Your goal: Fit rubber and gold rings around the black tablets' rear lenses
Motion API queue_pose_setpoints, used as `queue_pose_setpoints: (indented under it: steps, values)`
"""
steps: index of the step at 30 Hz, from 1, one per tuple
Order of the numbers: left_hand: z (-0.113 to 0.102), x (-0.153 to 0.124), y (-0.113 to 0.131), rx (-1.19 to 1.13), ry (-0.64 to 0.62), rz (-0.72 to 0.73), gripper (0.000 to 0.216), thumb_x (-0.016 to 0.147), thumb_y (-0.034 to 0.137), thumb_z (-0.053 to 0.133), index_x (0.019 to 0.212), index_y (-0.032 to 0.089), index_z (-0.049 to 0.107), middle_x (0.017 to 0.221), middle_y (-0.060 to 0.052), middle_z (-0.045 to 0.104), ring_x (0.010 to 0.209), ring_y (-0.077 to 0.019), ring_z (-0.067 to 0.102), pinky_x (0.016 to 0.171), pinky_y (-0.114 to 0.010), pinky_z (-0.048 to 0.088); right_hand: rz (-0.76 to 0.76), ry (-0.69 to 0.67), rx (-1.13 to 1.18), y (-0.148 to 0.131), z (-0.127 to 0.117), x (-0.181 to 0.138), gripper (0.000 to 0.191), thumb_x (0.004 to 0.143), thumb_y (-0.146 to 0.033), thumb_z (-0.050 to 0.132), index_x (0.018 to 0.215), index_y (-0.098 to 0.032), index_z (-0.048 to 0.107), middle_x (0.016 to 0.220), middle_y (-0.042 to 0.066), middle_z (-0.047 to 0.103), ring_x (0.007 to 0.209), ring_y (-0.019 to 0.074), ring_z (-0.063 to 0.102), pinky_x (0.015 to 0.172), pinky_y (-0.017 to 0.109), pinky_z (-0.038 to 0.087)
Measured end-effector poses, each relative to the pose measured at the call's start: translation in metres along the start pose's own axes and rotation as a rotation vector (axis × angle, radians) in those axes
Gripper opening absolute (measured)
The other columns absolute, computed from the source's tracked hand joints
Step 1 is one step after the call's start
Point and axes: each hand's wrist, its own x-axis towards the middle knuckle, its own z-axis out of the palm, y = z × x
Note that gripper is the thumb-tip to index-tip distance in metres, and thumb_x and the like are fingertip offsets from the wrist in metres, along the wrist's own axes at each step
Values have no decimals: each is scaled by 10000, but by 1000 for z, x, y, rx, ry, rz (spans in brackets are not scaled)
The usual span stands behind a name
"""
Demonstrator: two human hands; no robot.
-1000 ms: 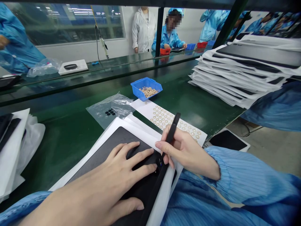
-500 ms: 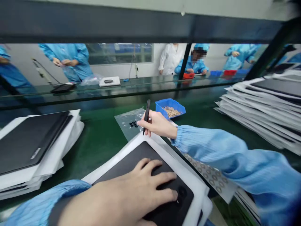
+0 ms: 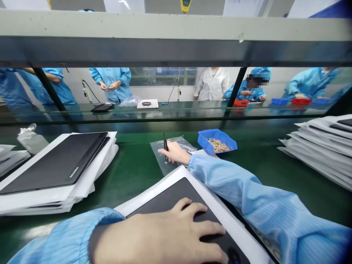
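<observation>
My left hand [image 3: 162,236] lies flat, fingers spread, on a black panel [image 3: 176,194] that rests on white foam sheets at the table's near edge. My right hand [image 3: 175,152] reaches forward and pinches a thin black pen-like tool [image 3: 165,146], held upright with its tip down on a clear plastic bag [image 3: 167,156]. The small black rings in that bag are hidden behind the hand. A blue bin [image 3: 217,141] of small tan rings sits just right of the right hand.
A stack of black panels in white sleeves [image 3: 59,167] lies at the left, another stack [image 3: 321,148] at the right. The green table top [image 3: 132,172] runs between them. A metal shelf beam [image 3: 176,40] crosses overhead. Several people in blue coats work at the far bench.
The view has tilted up. My right hand carried the tool from the panel's near corner forward to the plastic bag and lowered its tip. My left hand stayed on the panel.
</observation>
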Motion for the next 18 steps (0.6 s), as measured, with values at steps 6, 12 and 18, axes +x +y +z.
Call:
queue_pose_setpoints:
  steps: [6,12,18]
  values:
    - [-4,6,-19,-32,151,-253,275,831,322,587,1071,191,563,1156,-74,551,1096,-255,468,935,-371,398,35,22,-66,-16,-62,-41,273,899,-315,409,670,-170,445,528,-11,509,460,98,517,499,210,397]
    - [-1,0,-81,-194,310,-712,305,799,438,568,916,166,495,874,-33,540,757,-180,500,658,-294,393,35,-202,-47,-8,-76,-81,319,803,-392,558,623,-129,567,529,-32,469,465,59,377,437,197,272]
    - [1,-3,-103,-365,165,-713,404,784,555,538,833,154,523,707,12,509,607,-124,444,514,-232,323,-45,-297,-3,-10,-65,-83,272,722,-395,655,701,-128,612,577,-46,434,550,72,363,494,208,258]
